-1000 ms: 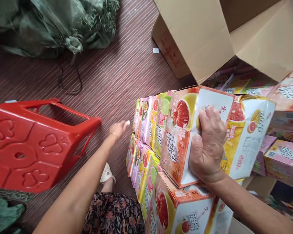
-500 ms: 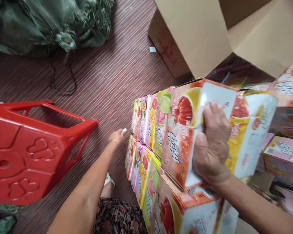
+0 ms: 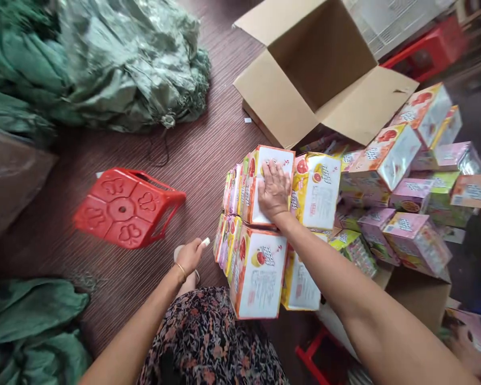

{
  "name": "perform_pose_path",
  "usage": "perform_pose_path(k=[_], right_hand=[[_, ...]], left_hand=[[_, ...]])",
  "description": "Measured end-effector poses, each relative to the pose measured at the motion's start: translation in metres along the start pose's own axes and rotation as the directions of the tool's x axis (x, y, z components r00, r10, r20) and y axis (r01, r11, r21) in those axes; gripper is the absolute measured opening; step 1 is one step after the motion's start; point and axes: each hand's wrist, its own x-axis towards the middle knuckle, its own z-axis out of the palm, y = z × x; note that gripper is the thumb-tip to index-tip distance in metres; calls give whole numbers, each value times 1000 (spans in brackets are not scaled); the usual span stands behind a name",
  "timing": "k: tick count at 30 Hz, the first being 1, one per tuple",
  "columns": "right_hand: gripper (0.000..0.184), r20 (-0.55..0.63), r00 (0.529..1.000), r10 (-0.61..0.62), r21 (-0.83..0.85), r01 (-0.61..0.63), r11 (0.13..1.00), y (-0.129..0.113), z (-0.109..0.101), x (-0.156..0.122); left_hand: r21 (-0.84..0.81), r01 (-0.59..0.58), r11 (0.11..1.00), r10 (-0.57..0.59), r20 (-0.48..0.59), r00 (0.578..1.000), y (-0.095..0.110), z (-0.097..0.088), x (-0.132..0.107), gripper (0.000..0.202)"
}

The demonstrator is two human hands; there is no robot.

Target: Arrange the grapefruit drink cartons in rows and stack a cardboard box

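We see the right hand lying flat, palm down with fingers spread, on the white face of the top orange fruit-print carton, pressing on it and gripping nothing. That carton stands at the near end of the upper row of a two-tier stack of cartons on the striped brown floor, with a yellow carton touching it on the right. The left hand is loosely curled around a small white object, low and just beside the lower row of the stack; what that object is we cannot tell. An overturned red plastic stool lies near the left hand. Behind the stack an open cardboard box stands, and loose pink and orange cartons are piled to the right. Green woven sacks lie at upper left.
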Motion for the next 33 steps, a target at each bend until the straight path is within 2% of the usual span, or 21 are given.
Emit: perform_pose_path(k=[2,4,7,10,13,17,20,22,25,27,28,30,31,33], right_hand=[[57,11,1000,-10,51,9,999,-6,-13,-1],[54,-27,999,-36,101,38,994,-15,-33,-21],[47,-133,986,-97,176,120,977,-30,-56,-89],[45,-114,990,-87,177,107,978,-35,-50,-169],[51,-35,999,-24,106,28,994,-28,-24,-214],[54,-18,1000,-5,55,6,998,-13,-3,-214],[55,-10,1000,-14,22,14,1000,-7,-5,-206],[55,-3,1000,-7,4,7,1000,-7,-7,-205],[56,-18,1000,2,-1,-2,1000,-10,-8,-209],[56,-42,999,-2,3,2,1000,-9,-6,-213],[56,-53,999,-7,5,7,1000,-8,-6,-215],[56,-73,997,-19,3,19,1000,-6,-4,-218],[55,-81,996,-27,2,27,1000,-4,-3,-219],[56,-89,995,-42,-7,41,999,-2,-2,-220]], left_hand=[[9,1,1000,0,-61,998,7,-1,-32,34],[25,6,1000,-3,-123,992,12,1,-59,33],[60,14,998,-3,-180,984,23,10,-85,28],[120,-14,993,36,-183,983,45,17,-82,32],[175,-70,982,105,-198,975,74,16,-55,43],[257,-227,939,275,-167,947,101,10,-15,43],[255,-312,915,350,-120,929,99,23,-9,40],[247,-296,923,321,-70,944,87,45,-24,39],[226,-204,952,199,42,979,56,86,-67,41],[228,-160,960,141,98,985,34,101,-94,41],[238,-158,958,134,116,984,24,102,-102,41],[260,-154,953,130,106,986,13,90,-101,42],[257,-137,957,126,61,990,13,79,-92,44],[206,-86,975,104,-77,992,24,56,-57,48]])
